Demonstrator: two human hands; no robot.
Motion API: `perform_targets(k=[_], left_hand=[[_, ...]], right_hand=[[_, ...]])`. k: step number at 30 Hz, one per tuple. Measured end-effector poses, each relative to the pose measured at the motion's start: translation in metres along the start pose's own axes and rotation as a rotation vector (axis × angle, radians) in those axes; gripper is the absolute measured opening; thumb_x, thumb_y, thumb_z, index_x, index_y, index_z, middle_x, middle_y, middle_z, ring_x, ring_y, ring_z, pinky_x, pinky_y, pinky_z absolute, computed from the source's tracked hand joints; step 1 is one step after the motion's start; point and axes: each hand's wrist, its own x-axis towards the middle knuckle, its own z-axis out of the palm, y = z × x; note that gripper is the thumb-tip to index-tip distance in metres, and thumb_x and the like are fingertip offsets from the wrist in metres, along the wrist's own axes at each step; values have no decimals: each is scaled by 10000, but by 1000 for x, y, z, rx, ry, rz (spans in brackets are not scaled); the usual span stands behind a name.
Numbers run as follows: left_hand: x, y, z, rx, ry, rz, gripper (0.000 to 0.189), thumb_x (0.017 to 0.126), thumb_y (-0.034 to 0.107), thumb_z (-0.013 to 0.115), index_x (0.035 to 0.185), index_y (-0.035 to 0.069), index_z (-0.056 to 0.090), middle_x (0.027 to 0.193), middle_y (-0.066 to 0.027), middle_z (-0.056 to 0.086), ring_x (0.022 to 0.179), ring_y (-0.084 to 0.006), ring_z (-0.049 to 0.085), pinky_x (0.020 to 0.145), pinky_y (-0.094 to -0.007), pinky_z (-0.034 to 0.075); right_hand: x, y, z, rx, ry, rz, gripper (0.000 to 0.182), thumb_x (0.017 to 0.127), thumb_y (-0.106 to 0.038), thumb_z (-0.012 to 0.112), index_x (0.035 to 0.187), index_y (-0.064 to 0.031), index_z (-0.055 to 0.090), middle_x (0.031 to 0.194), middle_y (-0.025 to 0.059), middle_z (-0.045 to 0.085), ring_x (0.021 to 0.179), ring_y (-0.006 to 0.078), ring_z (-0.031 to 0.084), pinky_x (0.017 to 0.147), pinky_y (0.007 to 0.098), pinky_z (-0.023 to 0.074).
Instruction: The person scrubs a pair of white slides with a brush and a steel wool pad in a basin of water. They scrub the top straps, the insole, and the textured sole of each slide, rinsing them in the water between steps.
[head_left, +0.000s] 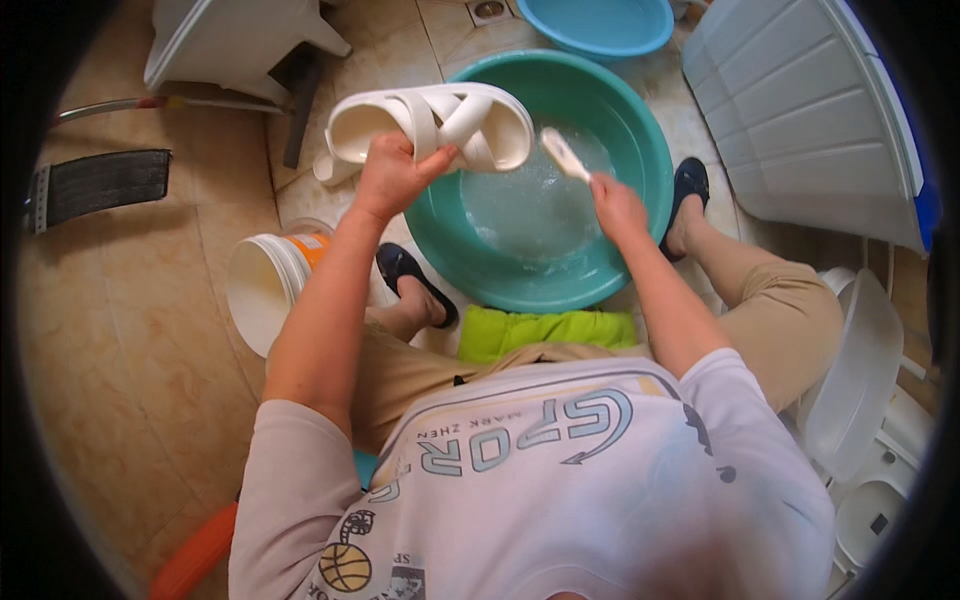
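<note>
My left hand (405, 169) grips a white sandal (480, 112) with crossed straps, held level over the left rim of a large green basin (652, 150). The thumb presses on the straps while the fingers go inside the shoe. In my right hand (619, 206) is a white-handled brush (564, 154), raised over the basin just right of the sandal's end; its bristles are not visible. Cloudy water (525, 214) with some foam covers the basin's bottom. Part of another white item (330, 171) shows behind the sandal, on the floor.
A blue basin (600, 26) stands beyond the green one. A white bucket (259, 292) lies tilted at my left foot, and lime-green cloth (547, 332) lies before me. A white stool (232, 45) is far left; a ribbed white panel (795, 97) and plastic containers (855, 382) line the right.
</note>
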Motion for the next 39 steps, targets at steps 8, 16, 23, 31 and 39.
perform_targets(k=[8, 16, 23, 31, 39], left_hand=[[-11, -8, 10, 506, 44, 177, 227, 703, 290, 712, 768, 73, 700, 735, -140, 647, 669, -308, 634, 605, -382, 513], [-22, -20, 11, 502, 23, 157, 254, 708, 311, 714, 780, 67, 700, 711, -141, 643, 644, -311, 626, 588, -382, 512], [-18, -28, 22, 420, 18, 93, 325, 726, 346, 702, 779, 26, 689, 701, -163, 636, 647, -329, 622, 588, -391, 501], [-12, -24, 20, 341, 85, -7, 358, 749, 363, 693, 780, 7, 689, 688, -169, 639, 620, -296, 624, 576, -373, 490], [-5, 7, 14, -481, 291, -366, 284, 841, 286, 662, 943, 22, 657, 770, -25, 642, 601, -86, 546, 564, -223, 444]], right_hand=[[3, -100, -27, 353, 137, -315, 317, 906, -389, 468, 1077, -191, 647, 886, 175, 643, 867, 345, 629, 746, 435, 487], [10, 6, 24, -149, -18, 229, 303, 930, -315, 434, 1075, -126, 620, 950, 205, 636, 940, 386, 590, 775, 494, 465], [13, 8, 45, 30, -59, 190, 324, 917, -271, 411, 1132, -131, 609, 964, 155, 648, 933, 348, 605, 802, 444, 469], [-16, -59, 17, 316, 123, -59, 318, 924, -301, 432, 1089, -101, 616, 901, 187, 640, 867, 376, 602, 764, 435, 467], [-4, -94, -18, 438, 258, -120, 293, 941, -269, 436, 1128, -103, 588, 865, 195, 628, 783, 374, 609, 664, 412, 461]])
